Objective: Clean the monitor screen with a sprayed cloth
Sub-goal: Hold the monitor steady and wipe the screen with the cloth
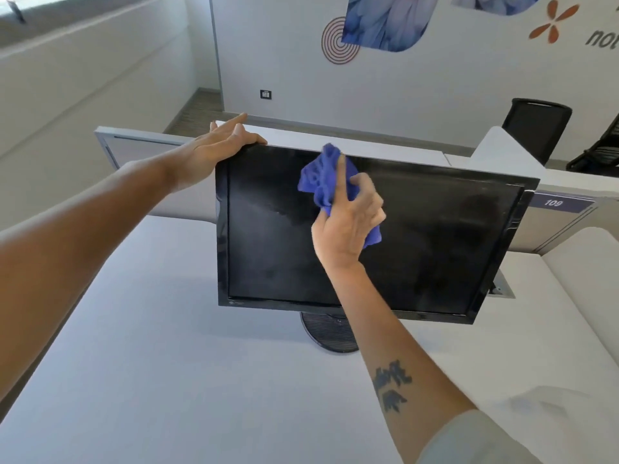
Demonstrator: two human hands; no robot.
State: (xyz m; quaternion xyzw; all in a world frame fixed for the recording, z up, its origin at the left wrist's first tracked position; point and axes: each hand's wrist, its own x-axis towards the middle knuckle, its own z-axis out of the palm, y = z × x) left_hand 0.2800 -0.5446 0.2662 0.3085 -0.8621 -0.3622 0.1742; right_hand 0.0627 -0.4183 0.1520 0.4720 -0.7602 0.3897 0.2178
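Observation:
A black monitor [435, 236] stands on a white desk [167, 363] on a round black base [330, 333]. Its dark screen shows a wet smear left of centre. My left hand [222, 145] grips the monitor's top left corner, with its fingers over the top edge. My right hand [348, 222] presses a crumpled blue cloth [321, 179] against the upper middle of the screen, the index finger stretched up over the cloth.
A low grey partition [140, 145] runs behind the monitor, with a plate marked 109 [552, 203] at the right. A black office chair [536, 125] stands at the back right. A cable hatch [502, 286] lies in the desk right of the monitor.

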